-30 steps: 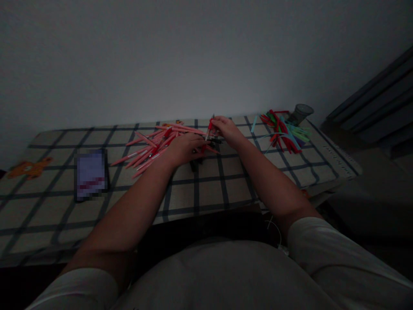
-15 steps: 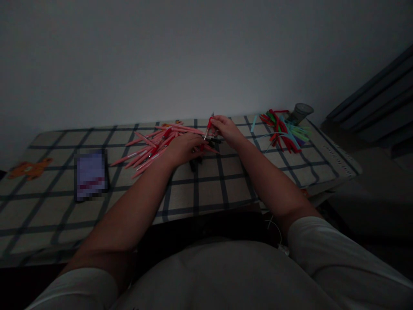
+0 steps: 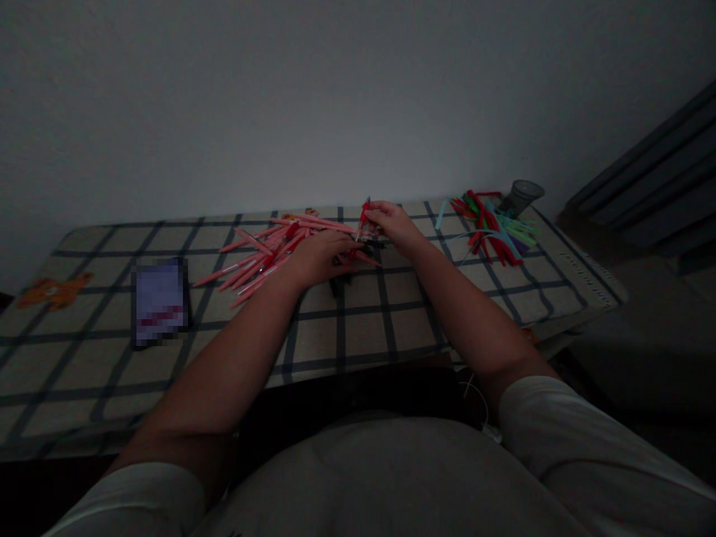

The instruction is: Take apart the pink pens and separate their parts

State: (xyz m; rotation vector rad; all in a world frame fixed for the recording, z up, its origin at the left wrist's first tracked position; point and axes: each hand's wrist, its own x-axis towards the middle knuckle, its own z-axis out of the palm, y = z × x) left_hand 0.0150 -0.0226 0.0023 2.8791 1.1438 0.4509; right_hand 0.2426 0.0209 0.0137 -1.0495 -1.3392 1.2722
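"Red marked the upper part of the slim pen [image 3: 362,221] in the head view. What held it, and where?"

"The right hand [image 3: 390,224] did, thumb and fingers pinched on the red part. The pen stood tilted, dark tip up, near the back edge of the checked table [image 3: 313,335]."

"And the left hand [image 3: 327,253]?"

"Palm down, fingers bent together by the pen's lower end. I couldn't tell whether they gripped it. Dark pieces [image 3: 338,286] showed under that hand, too dim to name."

"What lay beside it?"

"A heap of pink pens [image 3: 257,259], fanned out from near the back edge toward the middle, partly hidden by the left hand."

"Toward the back right corner?"

"Red, green and blue strips [image 3: 492,231] lay in a tangle, a clear cup [image 3: 523,196] leaning just beside them. Dark lettering [image 3: 585,277] ran along the right edge."

"And on the left?"

"A flat, dark-edged object [image 3: 161,302], its face pixelated, lay well apart from the hands. Nearer the left edge was an orange bear figure [image 3: 54,291]; I couldn't tell whether it was printed on the table's covering."
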